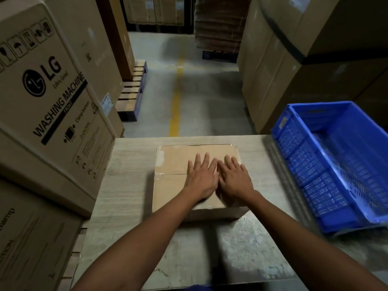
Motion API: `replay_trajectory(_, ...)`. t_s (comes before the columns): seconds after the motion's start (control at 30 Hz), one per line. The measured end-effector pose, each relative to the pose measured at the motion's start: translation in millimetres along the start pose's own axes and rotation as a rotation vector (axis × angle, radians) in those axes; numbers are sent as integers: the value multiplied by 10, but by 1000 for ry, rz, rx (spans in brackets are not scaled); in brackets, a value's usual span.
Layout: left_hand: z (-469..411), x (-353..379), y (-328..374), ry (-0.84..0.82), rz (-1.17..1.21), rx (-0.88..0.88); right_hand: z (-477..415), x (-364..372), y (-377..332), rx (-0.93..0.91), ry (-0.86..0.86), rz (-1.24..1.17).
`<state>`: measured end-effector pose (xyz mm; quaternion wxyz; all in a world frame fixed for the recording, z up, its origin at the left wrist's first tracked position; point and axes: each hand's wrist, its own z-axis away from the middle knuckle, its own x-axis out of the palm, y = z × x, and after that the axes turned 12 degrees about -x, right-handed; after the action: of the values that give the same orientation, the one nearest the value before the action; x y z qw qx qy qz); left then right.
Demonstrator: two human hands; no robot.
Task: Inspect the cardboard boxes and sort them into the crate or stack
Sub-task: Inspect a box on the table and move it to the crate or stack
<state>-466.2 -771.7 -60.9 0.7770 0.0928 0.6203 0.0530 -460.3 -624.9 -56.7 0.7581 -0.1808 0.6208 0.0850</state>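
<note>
Both forearms (147, 238) are bare; a sliver of blue clothing (198, 288) shows.
</note>
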Motion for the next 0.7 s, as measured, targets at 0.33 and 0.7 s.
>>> replay_trajectory(0.33, -56, -127, -294, 13, -26, 58, -208, -194, -125, 36, -22, 19)
replay_trajectory(0.7, 104, -162, -1187, 58, -125, -33, -429, 129, -791, -231, -156, -15)
